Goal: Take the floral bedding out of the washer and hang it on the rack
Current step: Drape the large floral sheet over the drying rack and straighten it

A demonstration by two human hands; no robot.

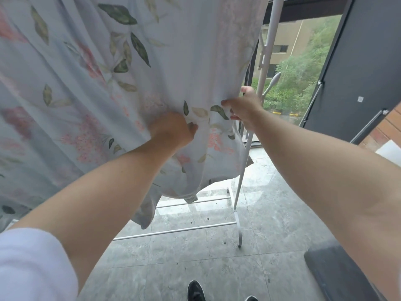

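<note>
A floor [195, 257] of grey marbled tiles is seen below, with the toes of two black shoes [195, 292] cut off by the lower edge and the corner of a dark grey padded object [332, 272] lying at the lower right. Through a tall window [280, 98] at the upper right, a tan building [288, 40] and green trees [308, 68] are seen outside. A dark panel [368, 61] fitted with thin metal stays [366, 127] is set just right of the window, and beyond it, at the right edge, a strip of reddish brick wall [390, 124] is seen above a white object [388, 149] that cannot be identified.
</note>
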